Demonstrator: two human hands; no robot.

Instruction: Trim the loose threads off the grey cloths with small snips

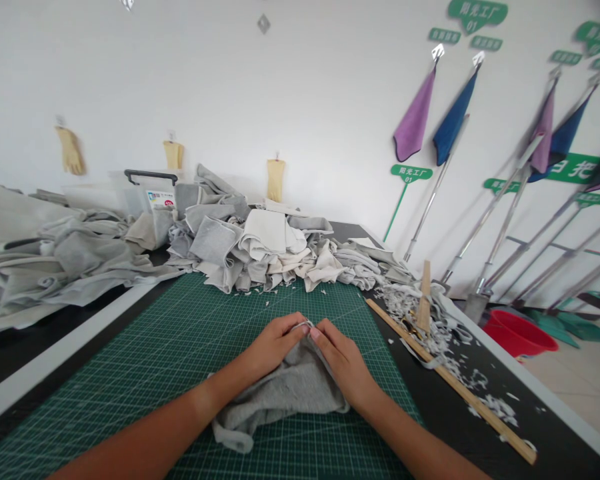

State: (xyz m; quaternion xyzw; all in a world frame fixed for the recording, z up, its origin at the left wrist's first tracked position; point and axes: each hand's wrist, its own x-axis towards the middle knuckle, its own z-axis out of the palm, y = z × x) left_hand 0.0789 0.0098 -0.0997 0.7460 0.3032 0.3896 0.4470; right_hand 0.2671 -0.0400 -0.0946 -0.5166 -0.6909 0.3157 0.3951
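Observation:
A piece of grey cloth [295,387] hangs bunched from both my hands, its lower edge curled and spread over the green cutting mat [180,347]. My left hand [275,340] pinches the top edge of the cloth between thumb and fingers. Right beside it, my right hand [340,353] grips the same edge, the fingertips of both hands almost meeting. Part of the cloth behind my wrists is covered.
Piled grey and white cloth pieces [265,233] line the mat's far side, with more cloth [65,253] at left. Rightward lie a long wooden ruler [460,387], a shorter wooden strip [424,300], scissors [411,327] and scraps. A red basin [520,333] stands beyond the table.

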